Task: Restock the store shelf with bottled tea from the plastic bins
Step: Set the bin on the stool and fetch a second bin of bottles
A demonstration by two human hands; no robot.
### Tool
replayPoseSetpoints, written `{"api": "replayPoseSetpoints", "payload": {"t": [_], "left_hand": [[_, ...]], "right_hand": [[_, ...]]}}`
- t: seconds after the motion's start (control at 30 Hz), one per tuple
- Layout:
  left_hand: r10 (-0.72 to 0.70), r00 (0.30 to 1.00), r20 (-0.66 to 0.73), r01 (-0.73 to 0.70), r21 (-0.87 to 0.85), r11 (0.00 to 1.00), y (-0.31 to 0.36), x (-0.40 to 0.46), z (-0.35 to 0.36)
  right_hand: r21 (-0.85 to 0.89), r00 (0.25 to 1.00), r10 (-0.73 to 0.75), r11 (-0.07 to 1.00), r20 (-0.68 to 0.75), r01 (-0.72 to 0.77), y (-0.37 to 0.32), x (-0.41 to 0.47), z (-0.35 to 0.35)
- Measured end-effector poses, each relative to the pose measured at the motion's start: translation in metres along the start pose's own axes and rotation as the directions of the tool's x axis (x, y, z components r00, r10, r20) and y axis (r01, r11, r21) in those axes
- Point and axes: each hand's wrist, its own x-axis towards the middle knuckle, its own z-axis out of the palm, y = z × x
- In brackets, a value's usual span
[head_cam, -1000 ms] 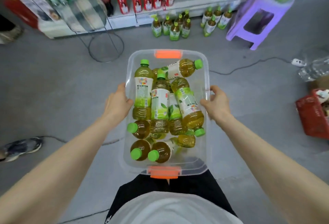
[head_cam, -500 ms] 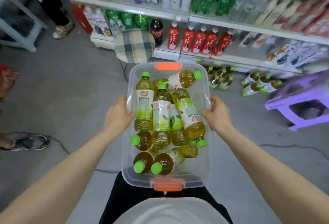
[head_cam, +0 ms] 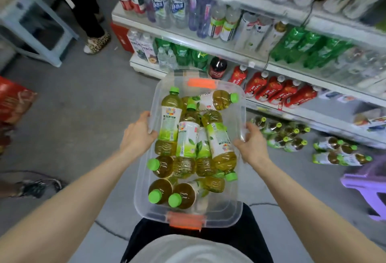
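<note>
I carry a clear plastic bin [head_cam: 240, 210] with orange latches in front of my body. Several green-capped tea bottles [head_cam: 187, 139] lie piled inside it. My left hand [head_cam: 136, 136] grips the bin's left rim, thumb over the edge. My right hand [head_cam: 251, 142] grips the right rim the same way. The store shelf [head_cam: 292, 70] rises ahead and to the right, stocked with water, green soda and red-labelled bottles. More tea bottles [head_cam: 282, 135] stand on the floor at its foot.
A purple stool [head_cam: 367, 185] stands at the right edge. A grey-blue stool [head_cam: 35, 30] and a person's legs in leopard slippers [head_cam: 97, 42] are at the upper left. Red bags [head_cam: 14, 99] sit at the left, and a shoe [head_cam: 35, 187] and cable lie on the grey floor.
The view has swung up and left toward the shelf. The shelf tiers now fill the upper right. Both hands keep their grip on the bin.
</note>
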Motion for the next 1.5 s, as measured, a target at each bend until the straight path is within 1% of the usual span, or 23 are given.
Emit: {"api": "replayPoseSetpoints", "payload": {"t": [0.17, 0.3, 0.43, 0.53, 0.63, 0.73, 0.83, 0.93, 1.03, 1.17, 1.27, 1.33, 1.43, 1.47, 1.5], "left_hand": [[-0.161, 0.987, -0.020, 0.160, -0.042, 0.986, 0.008, 0.066, -0.017], [-0.313, 0.948, -0.056, 0.300, -0.169, 0.939, 0.017, 0.105, -0.011], [-0.424, 0.905, -0.036, 0.398, -0.281, 0.873, 0.034, 0.145, 0.000], [-0.472, 0.880, -0.044, 0.430, -0.347, 0.834, 0.047, 0.176, 0.007], [-0.498, 0.866, -0.035, 0.443, -0.403, 0.800, 0.055, 0.205, 0.015], [-0.554, 0.833, -0.008, 0.502, -0.413, 0.760, 0.060, 0.231, 0.027], [-0.587, 0.810, 0.017, 0.543, -0.399, 0.739, 0.064, 0.248, 0.039], [-0.604, 0.796, 0.042, 0.570, -0.385, 0.726, 0.061, 0.259, 0.052], [-0.607, 0.792, 0.071, 0.581, -0.391, 0.713, 0.052, 0.263, 0.061], [-0.596, 0.797, 0.097, 0.578, -0.406, 0.707, 0.045, 0.271, 0.063], [-0.612, 0.778, 0.144, 0.613, -0.391, 0.687, 0.042, 0.273, 0.064], [-0.620, 0.765, 0.173, 0.632, -0.386, 0.672, 0.041, 0.273, 0.061], [-0.593, 0.777, 0.211, 0.624, -0.382, 0.681, 0.040, 0.270, 0.050], [-0.576, 0.797, 0.181, 0.598, -0.369, 0.711, 0.041, 0.270, 0.046], [-0.552, 0.827, 0.111, 0.555, -0.325, 0.766, 0.041, 0.269, 0.041]], "right_hand": [[-0.023, 0.988, -0.035, 0.999, 0.149, 0.038, -0.057, 0.095, 0.007], [-0.096, 0.958, -0.144, 0.980, 0.246, 0.172, -0.103, 0.182, 0.009], [-0.221, 0.917, -0.222, 0.926, 0.332, 0.304, -0.153, 0.261, 0.011], [-0.273, 0.889, -0.280, 0.880, 0.364, 0.389, -0.179, 0.313, 0.018], [-0.326, 0.871, -0.299, 0.840, 0.390, 0.434, -0.202, 0.356, 0.029], [-0.370, 0.863, -0.313, 0.806, 0.397, 0.462, -0.214, 0.393, 0.046], [-0.366, 0.853, -0.286, 0.810, 0.436, 0.458, -0.217, 0.414, 0.060], [-0.402, 0.842, -0.284, 0.779, 0.458, 0.481, -0.214, 0.430, 0.077], [-0.374, 0.826, -0.245, 0.801, 0.508, 0.467, -0.204, 0.437, 0.091], [-0.379, 0.827, -0.258, 0.794, 0.499, 0.476, -0.205, 0.438, 0.093], [-0.364, 0.822, -0.302, 0.784, 0.483, 0.502, -0.204, 0.436, 0.093], [-0.364, 0.804, -0.359, 0.751, 0.475, 0.550, -0.201, 0.433, 0.094], [-0.424, 0.765, -0.464, 0.643, 0.447, 0.638, -0.193, 0.432, 0.096], [-0.442, 0.762, -0.478, 0.623, 0.437, 0.645, -0.191, 0.430, 0.095], [-0.459, 0.762, -0.489, 0.610, 0.425, 0.646, -0.188, 0.427, 0.093]]}}
